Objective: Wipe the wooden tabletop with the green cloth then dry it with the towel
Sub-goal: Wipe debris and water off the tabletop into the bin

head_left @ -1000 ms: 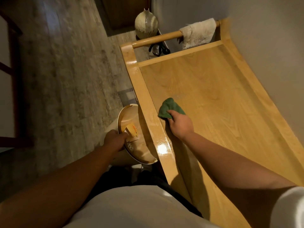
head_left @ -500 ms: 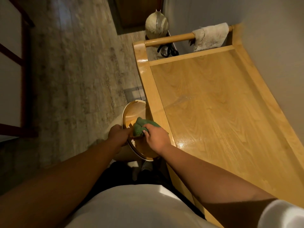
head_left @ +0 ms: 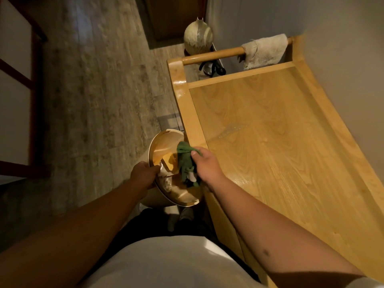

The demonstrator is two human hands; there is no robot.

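We have the green cloth (head_left: pixel 185 161) bunched in the grip of our right hand (head_left: pixel 204 165), thumb and fingers curled round it, held over the open mouth of the round bin (head_left: pixel 160 142) that stands just beside the bench (head_left: pixel 280 154); our left hand (head_left: pixel 145 173) closes its grip on the bin's near rim, fingers curled over the edge. The cloth hangs off the bench altogether, part of it trailing down into the bin among what look like pale scraps. The risk we see is that a slack grip lets the cloth fall in with the rubbish, or that crumbs shaken loose miss the opening and land on the floor (head_left: pixel 93 100); tugging on the rim could also tip the bin, which seems to lean already. A dull, streaky patch shows on the wood towards the middle of the bench, so we judge the wiping not finished and the drying not begun. The towel (head_left: pixel 265 49) is draped over the wooden rail (head_left: pixel 212 55) at the far end, well apart from our hands. The bench is pale varnished wood with a raised edge, glossy near us, set against a plain wall (head_left: pixel 332 38). Beyond the rail a round vase (head_left: pixel 198 38) sits on a dark stand, and the floor is mottled planking in dim light.
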